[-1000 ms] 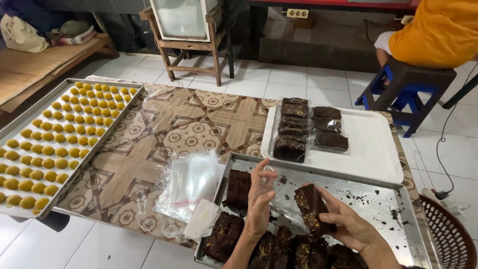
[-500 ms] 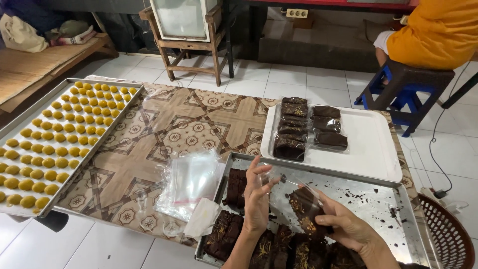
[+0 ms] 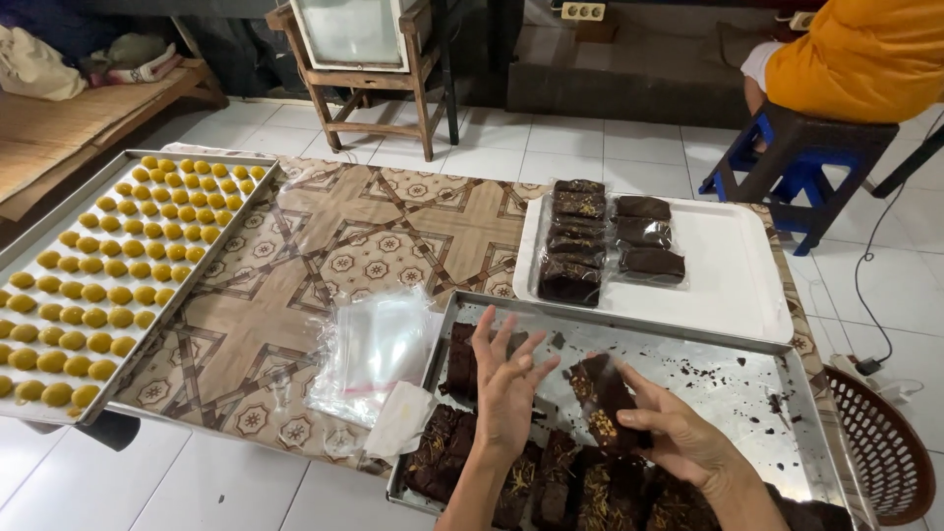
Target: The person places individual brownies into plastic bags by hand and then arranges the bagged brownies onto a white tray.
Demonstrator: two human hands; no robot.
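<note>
A metal tray (image 3: 747, 366) held dark brownie slabs (image 3: 462, 452) along its near and left sides, its far right floor bare but for crumbs. On a white tray (image 3: 733, 285) behind it, wrapped brownies (image 3: 575, 251) were lined in two rows. A long tray (image 3: 29, 246) at the left was filled with small yellow cookies (image 3: 108, 285). Clear plastic bags (image 3: 379, 344) lay just beside the metal tray's left rim. A brownie piece (image 3: 602, 398) was pinched in the right hand (image 3: 678, 433), raised above the tray. The left hand (image 3: 506, 388) was held just beside it, fingers spread, nothing gripped.
</note>
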